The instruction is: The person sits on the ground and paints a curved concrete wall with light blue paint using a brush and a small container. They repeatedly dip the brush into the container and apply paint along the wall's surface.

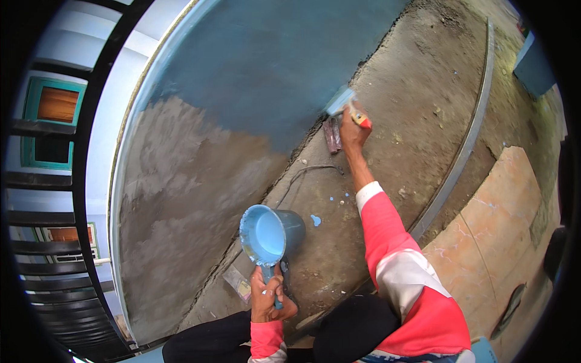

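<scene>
Nearest, two bent legs in black trousers [357,323] spread across the lower edge; between them the left hand [270,296], at the end of a red-and-white sleeve, has its fingers closed around the handle of a round blue plastic dipper [293,233], tilted so that its mouth shows light-blue liquid paint [269,235] inside; a small pale packet [238,283] lies on the ground just left of the handle.

A little farther, right of the dipper, a light-blue paint splash [315,220] marks the brown dirt ground [363,242]; a thin dark cord-like strand [302,172] curves beyond it; to the right lie a tan slab with pale veins [493,212] and a long, curved grey edging strip [466,145].

Farther out, the right hand [353,130] grips a flat paintbrush with a yellow-and-red handle [361,118]; its blue-coated bristles are at the foot of a smooth cement wall [193,163], bare grey-brown on its near part and blue on its far part; a reddish-brown block [332,135] lies beside the wrist.

Beyond the wall, left, stand black metal railings [83,151] and a teal-framed window [54,124].
</scene>
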Demonstrator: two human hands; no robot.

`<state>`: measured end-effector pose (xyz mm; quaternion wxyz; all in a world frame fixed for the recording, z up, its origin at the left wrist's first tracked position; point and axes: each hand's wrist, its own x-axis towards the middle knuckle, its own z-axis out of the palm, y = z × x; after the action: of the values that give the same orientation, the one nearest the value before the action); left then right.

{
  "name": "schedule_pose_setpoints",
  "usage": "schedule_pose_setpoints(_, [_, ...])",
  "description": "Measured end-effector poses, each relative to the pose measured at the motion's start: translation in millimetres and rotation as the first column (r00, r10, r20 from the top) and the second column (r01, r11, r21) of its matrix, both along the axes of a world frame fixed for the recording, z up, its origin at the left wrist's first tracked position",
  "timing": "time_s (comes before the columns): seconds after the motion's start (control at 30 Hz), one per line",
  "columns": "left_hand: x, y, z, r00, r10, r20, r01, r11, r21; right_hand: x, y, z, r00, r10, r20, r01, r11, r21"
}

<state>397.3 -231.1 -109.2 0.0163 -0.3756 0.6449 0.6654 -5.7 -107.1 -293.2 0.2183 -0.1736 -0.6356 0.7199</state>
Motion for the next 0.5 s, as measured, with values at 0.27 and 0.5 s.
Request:
schedule_pose_setpoints(0.27, [36.7, -13.7, 42.7, 0.998, 0.023, 0.054, -0.021, 0.999, -0.038, 147.7, -82.7, 0.9, 0.909, 0.406, 0.092, -0.389, 0.907, -0.158])
schedule_pose_setpoints(0.5, [38.1, -33.1, 139.8, 0.961, -0.140, 0.236, 0.169, 0.980, -0.104, 23.5, -32.6, -5.9, 0.989, 0.124, 0.076, -0.133, 0.984, 0.123])
